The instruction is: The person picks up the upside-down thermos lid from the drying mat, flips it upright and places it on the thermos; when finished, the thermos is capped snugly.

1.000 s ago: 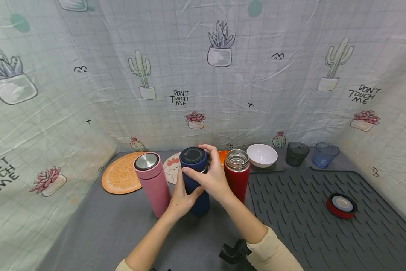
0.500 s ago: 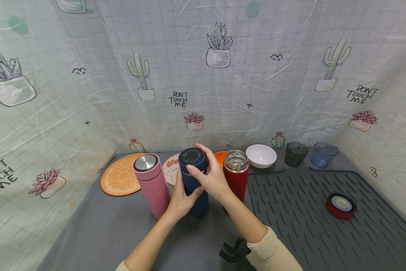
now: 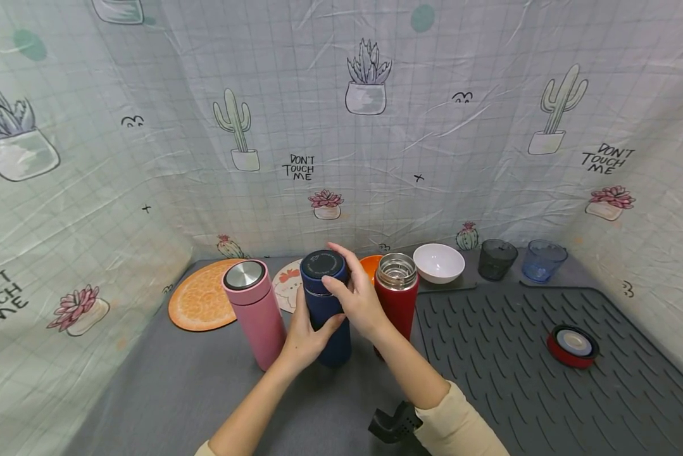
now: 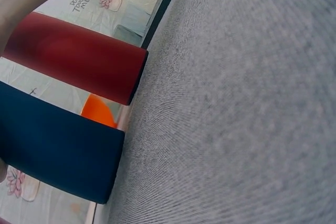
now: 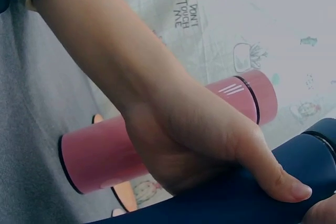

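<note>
Grips blue bottle (image 3: 321, 310) round mid-body w/ L hand (image 3: 306, 339), thumb across near side, remaining fingers wrapped round L side & partly hidden. Pinches same bottle's cap (image 3: 323, 265) btwn thumb & fingers of R hand (image 3: 361, 304), thumb at near side by the seam, index reaching round back of rim. Has blue bottle upright on grey worktop (image 3: 170, 392), base touching it per L wrist view, cap seated on top, btwn pink bottle (image 3: 257, 320) at L & red bottle (image 3: 399, 304) at R. Shows pink bottle upright, steel-topped, just beside L hand; red bottle upright too, bare steel mouth up, close to R forearm. Has red lid (image 3: 573, 346) lying on dark ridged mat (image 3: 489, 361) at far R, pale inner face up. Lines up along back, L to R: orange-slice round mat (image 3: 204, 297), pale cartoon round mat (image 3: 287, 288) partly hidden, orange item mostly hidden btwn R hand & red bottle, white bowl (image 3: 439, 265), then 2 see-thru cups, i.e. dark cup (image 3: 496, 259) & blue cup (image 3: 543, 261). Wears cream sleeve (image 3: 457, 418) & black wrist device (image 3: 395, 423) on R arm.
</note>
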Demonstrator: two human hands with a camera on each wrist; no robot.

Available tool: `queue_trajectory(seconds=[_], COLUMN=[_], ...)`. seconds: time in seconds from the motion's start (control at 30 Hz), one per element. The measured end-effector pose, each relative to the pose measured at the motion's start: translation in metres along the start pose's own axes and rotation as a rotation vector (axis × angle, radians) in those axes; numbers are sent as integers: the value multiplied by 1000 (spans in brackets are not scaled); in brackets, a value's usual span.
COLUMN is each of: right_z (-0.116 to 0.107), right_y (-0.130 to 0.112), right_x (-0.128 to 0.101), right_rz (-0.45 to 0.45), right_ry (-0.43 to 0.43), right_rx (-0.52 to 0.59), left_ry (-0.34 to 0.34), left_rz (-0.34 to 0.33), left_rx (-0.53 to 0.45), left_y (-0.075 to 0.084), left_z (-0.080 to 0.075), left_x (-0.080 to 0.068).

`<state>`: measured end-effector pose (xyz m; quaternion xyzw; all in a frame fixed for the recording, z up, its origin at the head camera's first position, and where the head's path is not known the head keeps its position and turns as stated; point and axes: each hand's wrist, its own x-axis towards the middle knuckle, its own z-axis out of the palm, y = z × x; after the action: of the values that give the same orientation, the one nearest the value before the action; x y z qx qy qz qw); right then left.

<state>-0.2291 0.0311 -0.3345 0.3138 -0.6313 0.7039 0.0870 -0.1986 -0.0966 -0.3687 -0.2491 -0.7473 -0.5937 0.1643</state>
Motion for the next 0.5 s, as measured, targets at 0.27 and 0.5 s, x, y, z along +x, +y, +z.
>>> queue_trajectory(seconds=[0.27, 0.5], right_z=[2, 0], right_y=[-2, -3], right_x=[-1, -1], right_rz=[12, 14], right_ry=[20, -1], right_rx=[12, 28], left_ry=[-10, -4], left_rz=[5, 1], left_rx=[6, 7], left_y=[0, 0], left_z=[0, 0], left_x=[0, 0])
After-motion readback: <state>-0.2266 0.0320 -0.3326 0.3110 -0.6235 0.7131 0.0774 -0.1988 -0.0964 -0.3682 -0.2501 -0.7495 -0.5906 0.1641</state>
